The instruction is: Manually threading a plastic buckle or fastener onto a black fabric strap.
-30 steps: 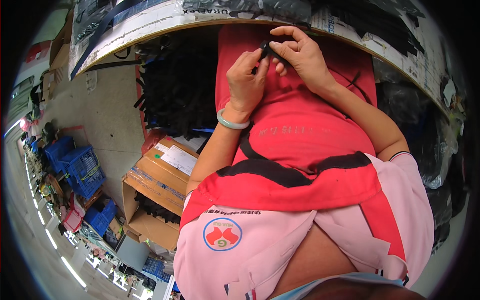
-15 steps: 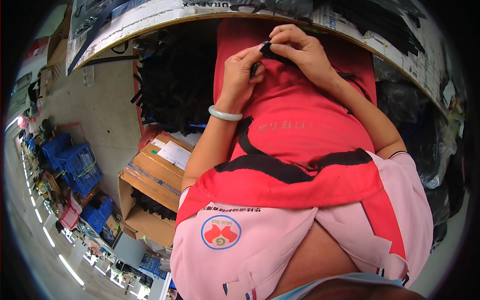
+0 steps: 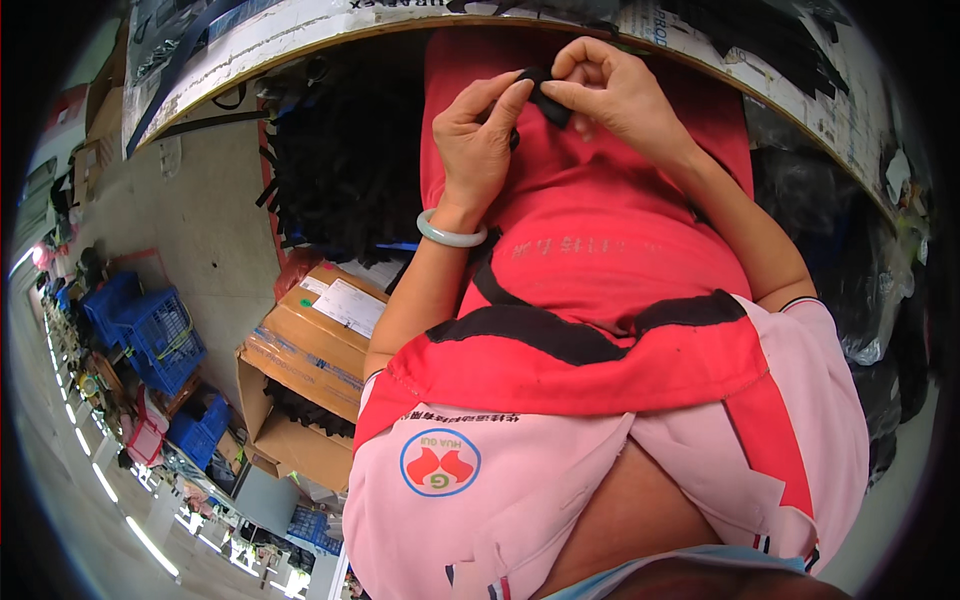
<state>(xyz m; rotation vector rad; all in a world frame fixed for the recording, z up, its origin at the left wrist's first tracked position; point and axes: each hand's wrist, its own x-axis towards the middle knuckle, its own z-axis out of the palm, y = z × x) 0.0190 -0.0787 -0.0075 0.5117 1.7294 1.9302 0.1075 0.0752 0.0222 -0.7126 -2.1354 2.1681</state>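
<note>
Between my hands, above my lap, is a black fabric strap (image 3: pixel 553 108). My left hand (image 3: pixel 474 137) pinches one part of it between thumb and forefinger, the wrist circled by a pale bangle (image 3: pixel 450 231). A small dark bit shows beside the left fingers. My right hand (image 3: pixel 617 98) grips the strap close by with thumb and bent fingers, and a loose part hangs below them. The exact form of the strap where the fingertips meet is partly hidden. Under both hands lies the red apron (image 3: pixel 590 215) on my lap.
A table edge (image 3: pixel 330 55) curves across the top, with black strips (image 3: pixel 775 50) lying on it at the right. A heap of black straps (image 3: pixel 345 165) is at my left, near an open cardboard box (image 3: pixel 310 350). Blue crates (image 3: pixel 165 340) stand farther left; plastic bags (image 3: pixel 850 280) are at the right.
Both hands have shifted slightly up. The left hand has turned, its fingers less curled under. The strap between the hands is more bunched, with a part hanging below the right fingers.
</note>
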